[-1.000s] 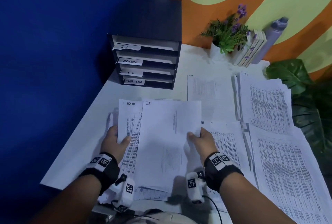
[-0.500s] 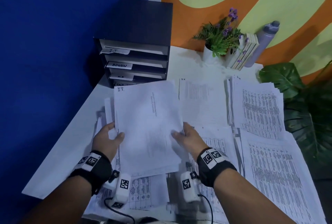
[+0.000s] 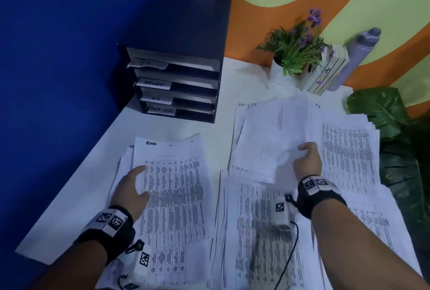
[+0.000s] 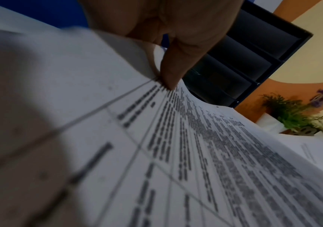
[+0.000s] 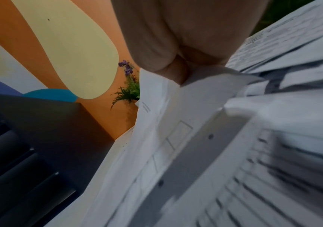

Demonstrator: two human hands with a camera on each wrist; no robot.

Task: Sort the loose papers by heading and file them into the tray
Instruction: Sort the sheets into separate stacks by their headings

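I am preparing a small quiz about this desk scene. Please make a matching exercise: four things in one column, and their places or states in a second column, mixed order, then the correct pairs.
Things:
1. ADMIN sheet
2. IT sheet
3. TASK LIST label
4. grey bottle

Places or states:
A. leans against the wall, behind the books
B. on the lowest slot of the dark file tray
C. held at its edge by the right hand
D. top of the near-left pile, under the left hand

Pairs: 1-D, 2-C, 3-B, 4-A
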